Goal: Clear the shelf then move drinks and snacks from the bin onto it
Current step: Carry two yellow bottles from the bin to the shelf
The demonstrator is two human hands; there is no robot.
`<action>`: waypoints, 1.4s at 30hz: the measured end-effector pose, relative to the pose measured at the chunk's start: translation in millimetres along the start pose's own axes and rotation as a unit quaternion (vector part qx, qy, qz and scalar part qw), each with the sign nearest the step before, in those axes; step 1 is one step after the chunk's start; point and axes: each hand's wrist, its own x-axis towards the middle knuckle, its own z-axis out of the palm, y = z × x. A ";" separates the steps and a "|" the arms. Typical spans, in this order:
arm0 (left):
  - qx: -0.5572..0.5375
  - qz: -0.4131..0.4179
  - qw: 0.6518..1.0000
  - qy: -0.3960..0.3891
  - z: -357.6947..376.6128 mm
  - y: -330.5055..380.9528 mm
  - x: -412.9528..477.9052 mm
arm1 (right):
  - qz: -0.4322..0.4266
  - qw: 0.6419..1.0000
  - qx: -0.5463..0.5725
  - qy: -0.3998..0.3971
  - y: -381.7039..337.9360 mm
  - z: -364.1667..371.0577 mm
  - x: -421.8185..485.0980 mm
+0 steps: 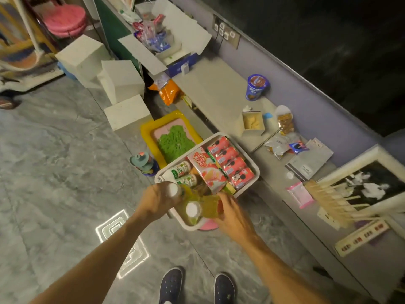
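1. Nearest, at six o'clock, two dark shoes (197,286) stand on the marble floor with toes toward the bin, so the person is leaning over it to reach down.
2. Just past them, both hands are busy at the bin's near end. The left hand (158,199) is curled round the neck of a white-capped bottle (173,189). The right hand (232,213) grips a yellow-green bottle (207,208) by its body, cap toward the camera. Taking one drink in each hand looks like a way to halve the trips.
3. At centre, the bin (256,171) sits just beside the shelf front, probably to keep each carry short. It holds small green-labelled bottles (182,172) at nine o'clock, a strawberry wafer box (206,170) in the middle and a row of red packs (231,163) at three.
4. Beyond, the shelf (214,93) runs from four o'clock up toward twelve. Its twelve o'clock stretch is bare, the likely landing place. A blue cup (257,86), a small open box (253,123) and loose packets (278,145) lie on it from one to three o'clock, so clearing seems unfinished.
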 end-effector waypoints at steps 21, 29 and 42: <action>0.044 0.403 0.907 -0.116 -87.5 397.0 -152.6 | 0.187 0.853 0.264 0.409 -98.6 -295.0 -241.3; 0.032 0.509 0.823 -0.250 26.7 538.2 -261.6 | 0.263 0.762 0.243 0.540 -58.6 -350.6 -413.7; -0.001 0.533 0.766 -0.360 295.1 674.7 -470.4 | 0.426 0.631 0.193 0.619 86.3 -395.7 -712.9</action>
